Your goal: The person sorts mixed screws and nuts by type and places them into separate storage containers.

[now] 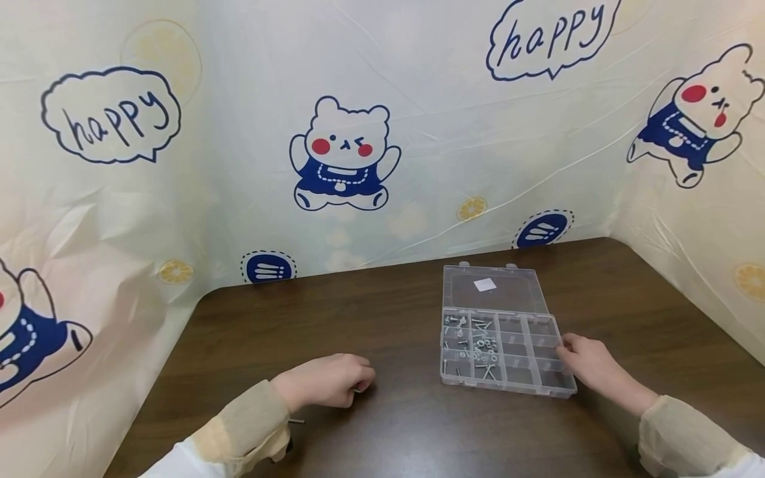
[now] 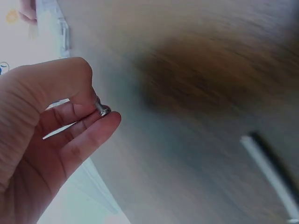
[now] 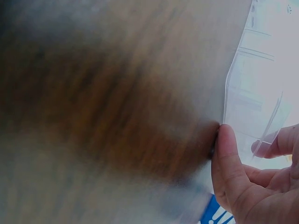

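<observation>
My left hand [image 1: 329, 380] is held over the table, left of a clear plastic compartment box [image 1: 501, 385]. Between thumb and fingertip it pinches a small metal screw [image 2: 103, 110], its rounded head showing in the left wrist view. With thumb and fingers, my right hand [image 1: 588, 364] grips the right side wall of the box, as the right wrist view also shows. The box lies with its lid [image 1: 516, 295] folded back. Screws [image 1: 489, 372], nuts and washers [image 1: 484, 344] fill the two left columns; the two right columns hold nothing visible.
A thin metal rod-like piece [image 1: 297, 421] lies on the brown table [image 1: 394, 425] by the left wrist, blurred in the left wrist view. A small white paper [image 1: 485, 285] is on the lid. Printed cloth [image 1: 418, 133] hangs around the table's back and sides.
</observation>
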Tool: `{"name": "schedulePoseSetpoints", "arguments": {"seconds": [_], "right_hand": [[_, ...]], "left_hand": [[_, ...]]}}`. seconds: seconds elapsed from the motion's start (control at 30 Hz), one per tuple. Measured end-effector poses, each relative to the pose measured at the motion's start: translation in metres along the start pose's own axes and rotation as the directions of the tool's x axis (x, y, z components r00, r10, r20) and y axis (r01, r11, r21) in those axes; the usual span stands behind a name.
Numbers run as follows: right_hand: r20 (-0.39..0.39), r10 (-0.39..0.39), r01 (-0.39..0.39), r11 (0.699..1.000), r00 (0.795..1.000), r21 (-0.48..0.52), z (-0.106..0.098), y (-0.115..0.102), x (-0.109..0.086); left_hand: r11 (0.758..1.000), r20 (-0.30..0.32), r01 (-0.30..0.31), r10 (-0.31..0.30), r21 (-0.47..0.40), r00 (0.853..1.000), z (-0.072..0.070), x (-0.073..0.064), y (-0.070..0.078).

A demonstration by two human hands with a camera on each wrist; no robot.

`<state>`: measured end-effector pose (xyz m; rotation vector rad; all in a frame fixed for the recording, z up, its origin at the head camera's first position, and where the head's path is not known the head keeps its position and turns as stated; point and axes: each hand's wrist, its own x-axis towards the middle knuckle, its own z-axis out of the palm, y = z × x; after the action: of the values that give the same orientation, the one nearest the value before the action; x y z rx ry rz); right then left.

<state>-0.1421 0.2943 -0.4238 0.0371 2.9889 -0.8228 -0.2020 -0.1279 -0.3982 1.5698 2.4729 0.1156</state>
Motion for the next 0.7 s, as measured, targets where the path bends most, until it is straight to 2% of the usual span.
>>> {"name": "schedulePoseSetpoints", "arguments": {"seconds": [0.33,0.47,0.7], "right_hand": [[0.002,0.005,-0.005,1.000,1.000,0.005,0.001,0.001,0.001],[-0.002,0.002,-0.002,1.000,1.000,0.008,0.002,0.001,0.000],[0.013,0.014,-0.014,1.000,1.000,0.026,0.001,0.000,0.000]], "left_hand": [[0.991,-0.031,-0.107,0.110,0.076,0.994,-0.010,0.021,0.013],[0.981,-0.039,-0.156,0.162,0.115,0.986,-0.015,0.030,0.018],[0.962,-0.034,-0.202,0.211,0.184,0.977,-0.023,0.046,0.028]]}}
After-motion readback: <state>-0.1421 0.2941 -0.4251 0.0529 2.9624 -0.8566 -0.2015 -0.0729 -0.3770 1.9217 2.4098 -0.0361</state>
